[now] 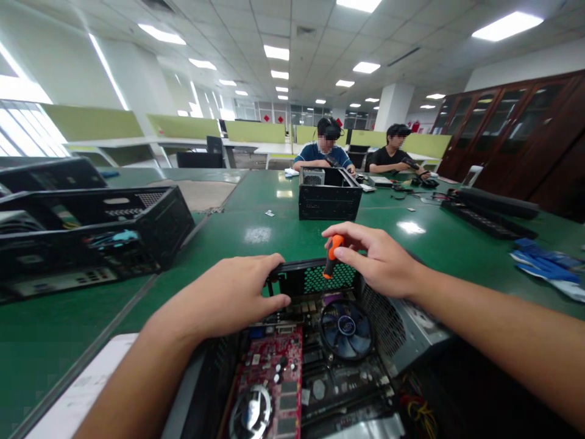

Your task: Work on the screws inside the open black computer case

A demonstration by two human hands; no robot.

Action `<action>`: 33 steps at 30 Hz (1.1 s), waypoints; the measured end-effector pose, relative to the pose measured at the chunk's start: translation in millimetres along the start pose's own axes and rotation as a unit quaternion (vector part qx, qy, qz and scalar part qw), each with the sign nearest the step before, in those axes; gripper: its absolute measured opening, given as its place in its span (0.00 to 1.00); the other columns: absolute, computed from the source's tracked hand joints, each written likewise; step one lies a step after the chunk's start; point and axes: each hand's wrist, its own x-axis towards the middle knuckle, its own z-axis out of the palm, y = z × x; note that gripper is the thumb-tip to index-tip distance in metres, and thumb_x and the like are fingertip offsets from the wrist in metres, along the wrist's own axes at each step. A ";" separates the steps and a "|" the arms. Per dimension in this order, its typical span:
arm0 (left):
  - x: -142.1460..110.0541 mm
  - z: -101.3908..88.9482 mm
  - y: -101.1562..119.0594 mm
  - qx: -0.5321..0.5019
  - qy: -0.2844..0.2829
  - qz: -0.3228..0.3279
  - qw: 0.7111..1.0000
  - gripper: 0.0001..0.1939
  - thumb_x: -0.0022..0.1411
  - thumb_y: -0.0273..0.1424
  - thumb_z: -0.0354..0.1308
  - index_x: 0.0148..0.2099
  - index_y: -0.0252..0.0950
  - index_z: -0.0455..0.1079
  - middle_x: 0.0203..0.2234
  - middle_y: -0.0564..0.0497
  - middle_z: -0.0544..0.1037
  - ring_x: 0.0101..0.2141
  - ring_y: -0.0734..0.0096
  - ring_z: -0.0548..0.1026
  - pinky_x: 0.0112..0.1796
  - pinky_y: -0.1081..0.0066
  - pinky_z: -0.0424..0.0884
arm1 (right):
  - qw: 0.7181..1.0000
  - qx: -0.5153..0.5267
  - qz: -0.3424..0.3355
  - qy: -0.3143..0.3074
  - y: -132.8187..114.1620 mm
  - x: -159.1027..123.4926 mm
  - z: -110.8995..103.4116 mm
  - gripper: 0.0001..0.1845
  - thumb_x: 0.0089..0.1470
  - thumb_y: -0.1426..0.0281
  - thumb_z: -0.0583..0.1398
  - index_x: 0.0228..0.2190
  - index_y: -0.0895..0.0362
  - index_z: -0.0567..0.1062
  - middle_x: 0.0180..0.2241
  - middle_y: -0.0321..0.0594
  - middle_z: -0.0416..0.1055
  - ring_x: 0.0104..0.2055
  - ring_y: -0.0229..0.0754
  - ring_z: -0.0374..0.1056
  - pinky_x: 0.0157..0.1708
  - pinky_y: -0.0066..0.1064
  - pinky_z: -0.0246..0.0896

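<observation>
Count: one screwdriver (329, 266), one open computer case (292, 284) under hands, holding one red graphics card (292, 347), one CPU fan (346, 325), one power supply (386, 323). One black case (329, 204) farther across table (256, 195); two co-workers beyond. Screwdriver: orange-and-dark-grey handle, near upright, at mesh panel, above CPU fan; tip unclear. Right hand (377, 257) pinches handle, thumb against fingers. Left hand (228, 292) at case rim, thumb apart from index; grip cannot tell.

Smooth plastic forms the screwdriver handle (335, 249) above the near computer case (289, 283) of black metal; its power supply (408, 326) is matt perforated metal. The tabletop (219, 235) gleams glossy; far right, wooden cabinets (496, 125) look polished.
</observation>
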 end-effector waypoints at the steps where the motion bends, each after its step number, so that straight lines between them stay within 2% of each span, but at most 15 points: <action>1: -0.4 0.5 -0.2 -0.002 0.002 0.000 1.000 0.26 0.72 0.49 0.72 0.66 0.48 0.87 0.62 0.43 0.97 0.60 0.35 0.95 0.61 0.50 0.87 | 1.000 -0.006 -0.009 -0.001 0.4 -1.2 2.4 0.19 0.78 0.67 0.67 0.64 0.53 0.88 0.50 0.43 0.91 0.44 0.48 0.83 0.48 0.41 0.80; 5: -0.4 2.6 -1.1 -0.006 0.008 -0.001 1.000 0.26 0.71 0.50 0.72 0.66 0.48 0.88 0.62 0.43 0.97 0.59 0.34 0.95 0.60 0.49 0.88 | 0.999 -0.021 -0.036 -0.010 -1.8 -4.8 6.0 0.20 0.77 0.67 0.67 0.65 0.53 0.89 0.54 0.45 0.92 0.47 0.49 0.85 0.53 0.43 0.80; 8: 0.3 3.1 -1.0 -0.005 0.010 -0.002 1.000 0.25 0.71 0.51 0.72 0.64 0.48 0.88 0.61 0.42 0.97 0.60 0.32 0.95 0.60 0.48 0.88 | 0.998 -0.029 -0.046 -0.008 -3.8 -4.7 4.6 0.20 0.78 0.67 0.66 0.64 0.54 0.89 0.53 0.45 0.92 0.49 0.50 0.85 0.54 0.43 0.80; 14: -0.5 1.3 -1.1 -0.003 0.012 -0.002 1.000 0.27 0.71 0.53 0.70 0.65 0.49 0.88 0.61 0.41 0.97 0.60 0.31 0.95 0.60 0.46 0.88 | 0.998 -0.039 -0.056 -0.006 -4.3 -3.6 1.1 0.20 0.77 0.67 0.66 0.64 0.55 0.89 0.51 0.45 0.91 0.46 0.49 0.84 0.52 0.42 0.79; 21: 0.3 2.6 -3.7 -0.012 0.014 0.003 1.000 0.25 0.69 0.54 0.68 0.61 0.49 0.88 0.59 0.42 0.97 0.59 0.31 0.95 0.58 0.47 0.88 | 0.996 -0.052 -0.066 -0.006 -2.1 -3.3 0.7 0.20 0.76 0.67 0.66 0.63 0.55 0.90 0.49 0.45 0.90 0.47 0.51 0.83 0.54 0.44 0.79; 26: 0.5 2.9 -4.0 -0.016 0.012 0.006 1.000 0.27 0.70 0.55 0.66 0.62 0.49 0.87 0.60 0.41 0.97 0.60 0.29 0.95 0.59 0.45 0.87 | 0.996 -0.058 -0.066 -0.005 -3.2 -3.9 0.3 0.20 0.77 0.68 0.66 0.63 0.55 0.90 0.49 0.46 0.91 0.46 0.50 0.83 0.54 0.44 0.79; 33: 1.1 2.9 -4.3 -0.019 0.015 0.007 1.000 0.24 0.70 0.53 0.69 0.61 0.49 0.88 0.59 0.42 0.97 0.58 0.31 0.95 0.57 0.48 0.88 | 0.996 -0.072 -0.057 -0.006 -5.4 -2.9 2.6 0.18 0.77 0.69 0.66 0.61 0.53 0.90 0.48 0.44 0.91 0.44 0.49 0.82 0.50 0.41 0.78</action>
